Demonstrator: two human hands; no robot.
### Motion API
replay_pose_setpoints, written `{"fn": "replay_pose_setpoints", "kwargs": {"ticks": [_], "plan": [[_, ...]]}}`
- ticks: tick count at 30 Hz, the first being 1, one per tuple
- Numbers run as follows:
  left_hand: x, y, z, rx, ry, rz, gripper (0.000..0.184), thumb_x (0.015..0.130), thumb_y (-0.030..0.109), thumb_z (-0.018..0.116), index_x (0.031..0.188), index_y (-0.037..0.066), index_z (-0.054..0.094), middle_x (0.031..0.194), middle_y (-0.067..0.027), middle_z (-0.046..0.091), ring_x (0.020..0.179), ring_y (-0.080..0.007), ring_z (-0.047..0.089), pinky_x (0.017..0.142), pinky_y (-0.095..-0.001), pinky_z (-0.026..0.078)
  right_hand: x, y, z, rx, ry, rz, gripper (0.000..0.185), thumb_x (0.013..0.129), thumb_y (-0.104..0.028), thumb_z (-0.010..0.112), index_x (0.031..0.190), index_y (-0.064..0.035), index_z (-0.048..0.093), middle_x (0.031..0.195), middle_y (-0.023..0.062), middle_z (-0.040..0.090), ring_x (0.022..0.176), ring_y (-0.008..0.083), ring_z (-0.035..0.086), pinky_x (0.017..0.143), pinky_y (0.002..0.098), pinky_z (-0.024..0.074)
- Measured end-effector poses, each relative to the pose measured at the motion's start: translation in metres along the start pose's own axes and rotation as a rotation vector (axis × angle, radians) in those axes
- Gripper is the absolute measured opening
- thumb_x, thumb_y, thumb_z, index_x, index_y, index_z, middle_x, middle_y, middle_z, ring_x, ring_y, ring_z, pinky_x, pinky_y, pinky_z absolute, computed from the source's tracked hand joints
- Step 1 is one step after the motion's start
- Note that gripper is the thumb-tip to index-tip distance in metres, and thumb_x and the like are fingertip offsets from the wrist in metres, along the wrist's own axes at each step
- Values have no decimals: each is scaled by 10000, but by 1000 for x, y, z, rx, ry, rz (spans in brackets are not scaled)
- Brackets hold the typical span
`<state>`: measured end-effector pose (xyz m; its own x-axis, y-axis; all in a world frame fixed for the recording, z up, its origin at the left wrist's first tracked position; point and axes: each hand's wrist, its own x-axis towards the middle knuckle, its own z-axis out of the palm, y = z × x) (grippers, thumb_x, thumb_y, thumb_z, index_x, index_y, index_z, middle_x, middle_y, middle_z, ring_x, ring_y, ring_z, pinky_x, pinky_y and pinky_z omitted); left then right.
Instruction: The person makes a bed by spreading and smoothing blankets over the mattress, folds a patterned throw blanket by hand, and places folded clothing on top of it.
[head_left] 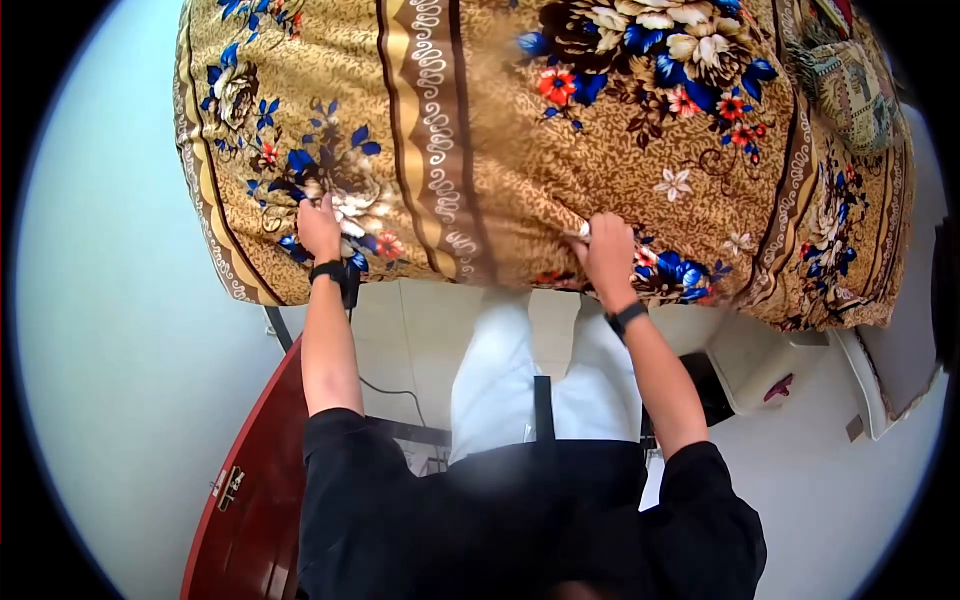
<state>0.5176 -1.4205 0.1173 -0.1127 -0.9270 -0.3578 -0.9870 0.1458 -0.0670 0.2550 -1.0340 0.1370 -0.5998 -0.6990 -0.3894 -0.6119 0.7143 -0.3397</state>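
A brown and gold floral blanket (600,160) with blue, red and white flowers spreads over the upper part of the view. Near its front edge on the left, my left hand (320,230) is closed on the cloth beside a white flower. My right hand (608,258) pinches the same blanket further right, and creases run up and left from its fingers. Dark bands circle both wrists. What lies under the blanket is hidden.
A red door (245,480) with a metal latch stands at the lower left, and a pale wall (100,250) rises behind it. A patterned tasselled cloth (850,95) lies at the upper right. On the right are a whitish container (750,365) and a grey-topped piece of furniture (890,360).
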Motion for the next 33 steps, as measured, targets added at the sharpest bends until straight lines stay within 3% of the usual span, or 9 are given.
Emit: {"fn": "replay_pose_setpoints", "kwargs": {"ticks": [7,13,18,19,21,26,30,31,33], "plan": [[-30,-34,-89,-272,224,296,198,870,151,609,793,0,506,747,-135,534,668,-263,494,622,-398,401,-19,-11,-50,314,50,-287,178,724,-108,642,677,-69,475,640,126,508,607,326,559,512,421,428],[-35,-25,-226,-175,561,469,298,909,230,601,737,18,481,645,-42,450,625,-165,407,598,-311,389,-33,-59,-137,636,193,-317,215,678,-66,655,640,-52,443,600,125,435,538,304,499,479,404,371],[33,-46,-149,-214,480,269,222,903,189,551,788,-1,553,744,-122,581,688,-235,516,658,-378,426,-15,-38,-15,461,153,-357,77,743,-90,552,666,-92,545,628,93,554,558,307,564,519,429,442],[40,-51,-107,-56,491,485,170,893,142,511,824,-6,558,784,-176,595,709,-324,542,674,-423,431,-2,-18,13,417,128,-294,59,750,-101,541,694,-93,558,661,97,573,607,314,584,556,432,459],[27,-29,-48,-111,323,288,154,864,133,526,894,-14,562,861,-208,612,807,-363,579,727,-419,446,17,-8,29,316,34,-190,53,757,-116,528,745,-90,573,718,110,596,692,324,607,610,428,481],[-15,-41,-14,-1254,189,-176,318,887,92,477,1162,-55,541,1034,-98,617,887,-220,583,808,-335,458,14,-21,12,306,-28,-69,101,766,-132,514,809,-67,578,793,129,606,784,338,605,647,424,489],[-20,-152,18,-669,416,-486,310,878,185,554,1059,-67,564,949,-73,622,784,-159,529,712,-309,444,-50,-23,29,668,143,138,241,776,-227,689,722,-60,524,647,120,547,552,263,560,513,381,424],[-20,-175,28,-998,213,-423,450,868,253,576,1161,-82,509,1076,-106,595,943,-207,531,839,-368,431,-60,-25,31,736,-84,320,219,851,-260,630,768,-60,597,649,84,611,508,215,575,495,361,446],[-33,-123,-11,-1041,-44,-1027,705,854,403,592,1394,38,323,1391,-158,396,1263,-379,368,1038,-577,262,-59,-25,63,1204,-166,619,224,895,-265,568,896,-48,623,785,79,655,644,208,625,582,358,495]]}}
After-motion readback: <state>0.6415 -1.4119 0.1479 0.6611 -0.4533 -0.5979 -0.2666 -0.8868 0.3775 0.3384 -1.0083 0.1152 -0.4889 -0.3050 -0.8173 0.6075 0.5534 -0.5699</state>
